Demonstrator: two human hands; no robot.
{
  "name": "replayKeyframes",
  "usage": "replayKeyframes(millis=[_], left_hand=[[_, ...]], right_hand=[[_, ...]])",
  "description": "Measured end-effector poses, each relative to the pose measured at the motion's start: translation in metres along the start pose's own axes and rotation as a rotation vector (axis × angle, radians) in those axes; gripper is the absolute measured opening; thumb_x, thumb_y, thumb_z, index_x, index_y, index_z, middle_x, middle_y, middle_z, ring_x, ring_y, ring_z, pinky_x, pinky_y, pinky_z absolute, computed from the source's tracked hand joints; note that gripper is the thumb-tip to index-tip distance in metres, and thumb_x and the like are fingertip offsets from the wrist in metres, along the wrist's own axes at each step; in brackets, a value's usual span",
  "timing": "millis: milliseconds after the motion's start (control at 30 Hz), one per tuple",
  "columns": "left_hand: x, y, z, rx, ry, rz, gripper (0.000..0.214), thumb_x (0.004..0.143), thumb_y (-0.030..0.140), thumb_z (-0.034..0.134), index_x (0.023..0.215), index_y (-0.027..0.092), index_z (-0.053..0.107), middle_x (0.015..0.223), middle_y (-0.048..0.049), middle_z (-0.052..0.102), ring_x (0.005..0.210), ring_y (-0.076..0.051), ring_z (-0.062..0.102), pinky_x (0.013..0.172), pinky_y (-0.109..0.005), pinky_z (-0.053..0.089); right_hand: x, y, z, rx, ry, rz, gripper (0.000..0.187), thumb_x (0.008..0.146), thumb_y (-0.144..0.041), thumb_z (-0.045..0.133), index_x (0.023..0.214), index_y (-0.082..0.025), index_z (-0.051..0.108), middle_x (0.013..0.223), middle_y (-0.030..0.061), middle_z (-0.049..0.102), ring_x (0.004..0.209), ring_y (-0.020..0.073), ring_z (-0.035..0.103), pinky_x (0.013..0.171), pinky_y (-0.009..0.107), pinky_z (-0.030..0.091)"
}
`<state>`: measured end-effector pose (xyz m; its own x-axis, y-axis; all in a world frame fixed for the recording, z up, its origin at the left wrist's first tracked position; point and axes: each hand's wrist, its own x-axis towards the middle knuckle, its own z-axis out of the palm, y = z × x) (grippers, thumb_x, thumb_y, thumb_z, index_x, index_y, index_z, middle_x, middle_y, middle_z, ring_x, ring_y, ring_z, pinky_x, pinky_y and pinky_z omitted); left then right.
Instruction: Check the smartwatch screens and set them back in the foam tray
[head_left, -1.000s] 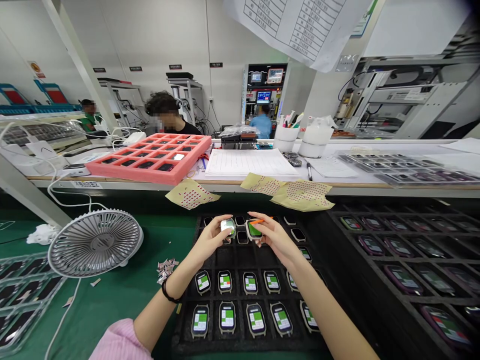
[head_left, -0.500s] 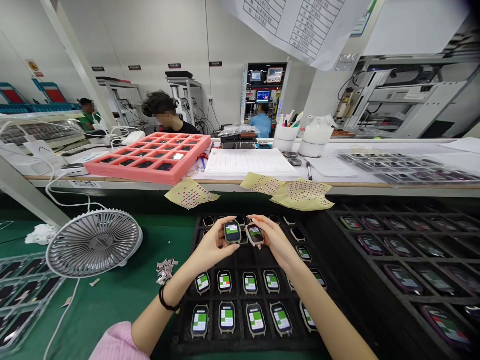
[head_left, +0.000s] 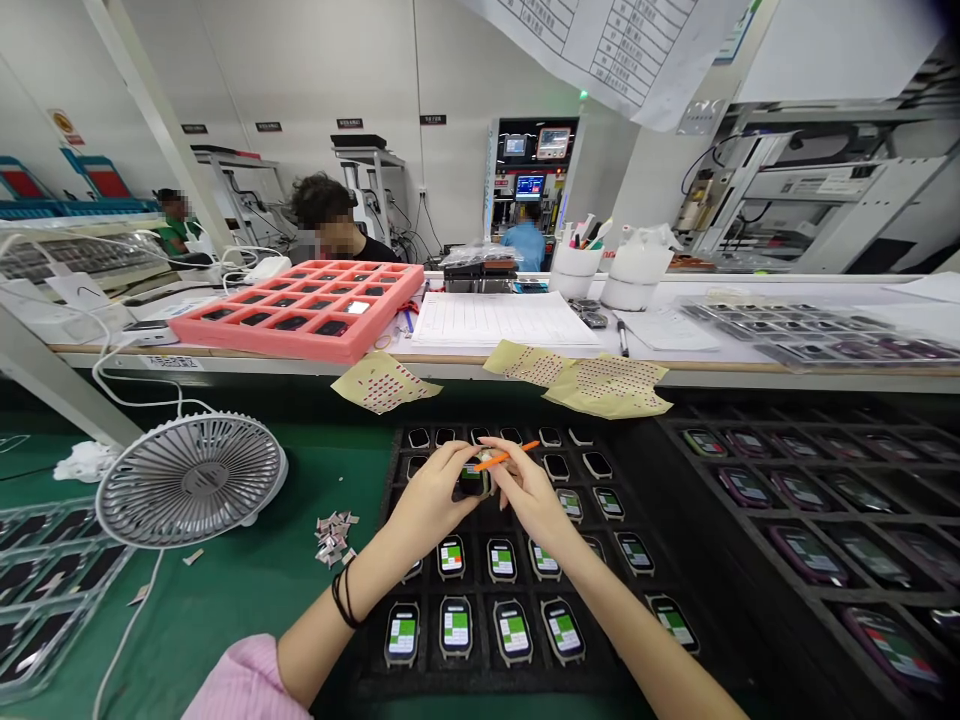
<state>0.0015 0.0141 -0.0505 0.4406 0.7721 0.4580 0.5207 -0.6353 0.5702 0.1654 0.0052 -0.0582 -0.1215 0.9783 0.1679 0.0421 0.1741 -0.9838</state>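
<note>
My left hand (head_left: 431, 492) and my right hand (head_left: 527, 493) are closed together over the black foam tray (head_left: 375, 640) in front of me. Between their fingertips sits a small smartwatch body (head_left: 472, 482), mostly hidden by the fingers. An orange stick (head_left: 504, 456) lies across my right hand's fingers, pointing up to the right. The tray holds rows of watch bodies (head_left: 455, 627) with lit green-and-white screens near me and dark ones in the far rows. Whether each hand holds its own watch is hidden.
A small white fan (head_left: 191, 478) stands on the green mat at left, with paper scraps (head_left: 332, 530) beside it. More black trays of watches (head_left: 810, 520) fill the right. A pink tray (head_left: 300, 312), papers and yellow sticker sheets (head_left: 607, 388) lie on the shelf ahead. A person sits beyond it.
Both hands have come down and together over the tray's middle rows. The two lit watches held up face-on half a second ago are now hidden behind the fingers. The orange stick shows again.
</note>
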Motion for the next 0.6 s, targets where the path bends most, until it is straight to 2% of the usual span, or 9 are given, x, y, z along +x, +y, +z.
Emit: replayKeyframes(millis=[100, 167, 267, 367, 467, 600], left_hand=[[0.000, 0.005, -0.007, 0.077, 0.058, 0.070, 0.046, 0.073, 0.010, 0.063, 0.117, 0.021, 0.056, 0.117, -0.0107, 0.060, 0.108, -0.026, 0.056, 0.093, -0.041, 0.046], [0.000, 0.009, -0.014, 0.095, 0.091, 0.126, 0.043, 0.072, 0.015, 0.066, 0.114, 0.022, 0.058, 0.113, -0.0102, 0.063, 0.105, -0.027, 0.058, 0.091, -0.042, 0.046], [0.000, 0.018, -0.024, 0.068, 0.147, 0.189, 0.037, 0.073, 0.024, 0.069, 0.109, 0.022, 0.062, 0.107, -0.0095, 0.068, 0.101, -0.027, 0.059, 0.091, -0.042, 0.045], [-0.001, 0.026, -0.029, 0.032, 0.203, 0.234, 0.035, 0.074, 0.028, 0.070, 0.107, 0.021, 0.063, 0.107, -0.0100, 0.069, 0.102, -0.027, 0.060, 0.092, -0.043, 0.046], [-0.003, 0.030, -0.029, 0.008, 0.207, 0.285, 0.036, 0.075, 0.026, 0.070, 0.110, 0.022, 0.062, 0.110, -0.0097, 0.069, 0.105, -0.026, 0.060, 0.093, -0.042, 0.046], [-0.004, 0.032, -0.026, -0.032, 0.205, 0.305, 0.035, 0.076, 0.022, 0.069, 0.110, 0.021, 0.062, 0.111, -0.0102, 0.069, 0.106, -0.025, 0.061, 0.092, -0.040, 0.046]], right_hand=[[-0.005, -0.010, -0.004, 0.011, -0.039, 0.005, 0.036, 0.083, -0.037, 0.061, 0.118, -0.028, 0.060, 0.098, 0.0029, 0.065, 0.063, 0.0128, 0.055, 0.055, 0.026, 0.045], [-0.006, -0.020, -0.008, 0.082, -0.077, 0.018, 0.040, 0.079, -0.034, 0.066, 0.117, -0.029, 0.060, 0.106, 0.0029, 0.064, 0.074, 0.0149, 0.059, 0.066, 0.028, 0.049], [-0.009, -0.034, -0.014, 0.218, -0.225, 0.077, 0.041, 0.074, -0.033, 0.072, 0.113, -0.028, 0.064, 0.103, 0.0031, 0.067, 0.091, 0.0191, 0.062, 0.084, 0.033, 0.048], [-0.011, -0.043, -0.016, 0.294, -0.350, 0.166, 0.038, 0.070, -0.037, 0.075, 0.106, -0.025, 0.068, 0.095, 0.0038, 0.069, 0.090, 0.0206, 0.063, 0.087, 0.037, 0.047], [-0.015, -0.047, -0.016, 0.300, -0.328, 0.189, 0.040, 0.067, -0.040, 0.076, 0.102, -0.024, 0.069, 0.092, 0.0041, 0.070, 0.087, 0.0211, 0.064, 0.086, 0.038, 0.048], [-0.018, -0.050, -0.015, 0.273, -0.297, 0.163, 0.039, 0.065, -0.035, 0.079, 0.101, -0.025, 0.068, 0.088, 0.0030, 0.070, 0.085, 0.0207, 0.065, 0.086, 0.038, 0.049]])
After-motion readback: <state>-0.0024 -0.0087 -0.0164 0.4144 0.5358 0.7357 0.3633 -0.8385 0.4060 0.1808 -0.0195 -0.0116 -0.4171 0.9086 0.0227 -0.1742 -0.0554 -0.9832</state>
